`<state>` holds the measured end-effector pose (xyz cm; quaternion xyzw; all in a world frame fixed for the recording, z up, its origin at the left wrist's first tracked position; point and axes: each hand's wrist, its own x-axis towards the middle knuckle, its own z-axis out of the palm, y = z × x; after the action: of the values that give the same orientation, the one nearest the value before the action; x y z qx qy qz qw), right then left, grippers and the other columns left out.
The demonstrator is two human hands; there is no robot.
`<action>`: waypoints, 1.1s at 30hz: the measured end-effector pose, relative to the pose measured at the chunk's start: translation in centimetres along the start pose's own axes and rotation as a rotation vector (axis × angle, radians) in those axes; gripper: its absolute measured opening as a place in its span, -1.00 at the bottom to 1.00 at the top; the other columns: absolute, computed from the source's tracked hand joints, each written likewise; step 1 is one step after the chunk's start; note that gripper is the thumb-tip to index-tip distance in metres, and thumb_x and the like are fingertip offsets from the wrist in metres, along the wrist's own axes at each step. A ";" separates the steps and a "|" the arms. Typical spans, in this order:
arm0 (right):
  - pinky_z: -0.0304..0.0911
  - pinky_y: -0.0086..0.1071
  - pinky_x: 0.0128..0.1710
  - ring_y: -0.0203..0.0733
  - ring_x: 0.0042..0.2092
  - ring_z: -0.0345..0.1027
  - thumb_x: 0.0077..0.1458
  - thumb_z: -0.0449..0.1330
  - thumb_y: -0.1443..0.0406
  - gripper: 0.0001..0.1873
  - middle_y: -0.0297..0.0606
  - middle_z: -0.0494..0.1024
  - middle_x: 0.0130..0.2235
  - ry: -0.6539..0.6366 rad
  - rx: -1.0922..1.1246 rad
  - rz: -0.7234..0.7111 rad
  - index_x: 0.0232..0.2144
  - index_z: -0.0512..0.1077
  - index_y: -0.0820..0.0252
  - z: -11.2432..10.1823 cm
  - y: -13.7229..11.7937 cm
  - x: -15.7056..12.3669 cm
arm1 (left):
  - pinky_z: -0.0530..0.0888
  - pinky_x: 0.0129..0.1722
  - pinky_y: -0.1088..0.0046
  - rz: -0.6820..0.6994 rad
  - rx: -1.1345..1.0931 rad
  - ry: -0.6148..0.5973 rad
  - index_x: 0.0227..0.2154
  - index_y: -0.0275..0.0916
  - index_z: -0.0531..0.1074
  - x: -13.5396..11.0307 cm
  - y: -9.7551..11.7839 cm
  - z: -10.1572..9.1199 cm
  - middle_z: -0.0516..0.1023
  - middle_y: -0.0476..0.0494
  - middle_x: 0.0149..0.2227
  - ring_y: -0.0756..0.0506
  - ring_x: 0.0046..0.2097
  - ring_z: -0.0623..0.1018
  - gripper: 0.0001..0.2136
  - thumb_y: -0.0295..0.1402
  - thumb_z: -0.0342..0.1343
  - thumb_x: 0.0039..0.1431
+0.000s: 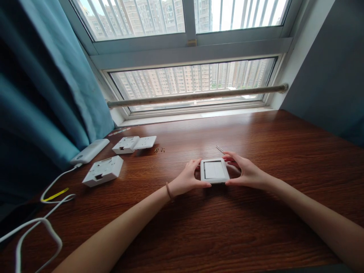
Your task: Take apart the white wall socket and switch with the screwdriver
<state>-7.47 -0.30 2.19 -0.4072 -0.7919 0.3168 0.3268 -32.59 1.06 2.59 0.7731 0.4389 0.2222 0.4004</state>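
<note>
A white square wall switch (215,170) with a raised frame is held just at the tabletop between my two hands. My left hand (190,175) grips its left side, thumb at the near corner and fingers at the far one. On the opposite side, my right hand (243,170) grips the right edge the same way, its fingertips partly hidden behind the frame. Just beyond the right fingers lies a thin metal rod (220,149), its near end close to them. Several small brass-coloured screws (159,149) lie farther left.
At the left are a white box (102,171), another white box (125,145) with a white plate (145,142) against it, and a white power bank (90,151) with a white cable (54,182). A yellow strip (57,194) lies by the cable. A blue curtain (57,76) hangs at the left.
</note>
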 end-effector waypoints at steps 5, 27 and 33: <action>0.22 -0.12 0.06 -0.05 0.01 0.28 -0.28 0.39 0.18 -0.05 -0.09 0.31 -0.01 -0.023 0.079 0.028 0.11 0.01 0.14 -0.1 0.5 0.0 | 0.29 0.02 0.17 0.008 0.024 0.003 0.13 -0.33 0.10 0.0 0.1 0.1 0.22 -0.33 0.00 -0.26 0.04 0.27 -0.16 -0.17 0.31 -0.24; 0.31 -0.16 -0.02 -0.02 -0.04 0.35 -0.27 0.36 0.30 -0.09 -0.02 0.33 0.02 -0.008 0.180 0.063 0.13 0.06 0.21 1.5 0.5 -0.3 | 0.37 -0.14 0.29 0.021 -0.270 -0.064 0.05 -0.25 0.20 0.0 0.8 0.4 0.43 -0.21 -0.09 -0.16 -0.14 0.43 -0.31 -0.27 0.31 -0.20; 0.27 -0.15 0.04 0.01 0.05 0.24 -0.23 0.33 0.34 -0.17 -0.09 0.25 0.08 0.128 0.110 -0.044 0.12 0.11 0.14 2.9 -0.3 -0.8 | 0.37 -0.08 0.28 -0.112 -0.777 0.047 -0.13 -0.37 0.39 -0.5 2.1 1.2 0.48 -0.30 -0.09 -0.20 -0.08 0.48 -0.57 -0.30 0.25 -0.10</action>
<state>-9.47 -1.84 0.53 -0.3906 -0.7595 0.3259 0.4056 -30.89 -0.49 3.62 0.5335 0.3726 0.3675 0.6644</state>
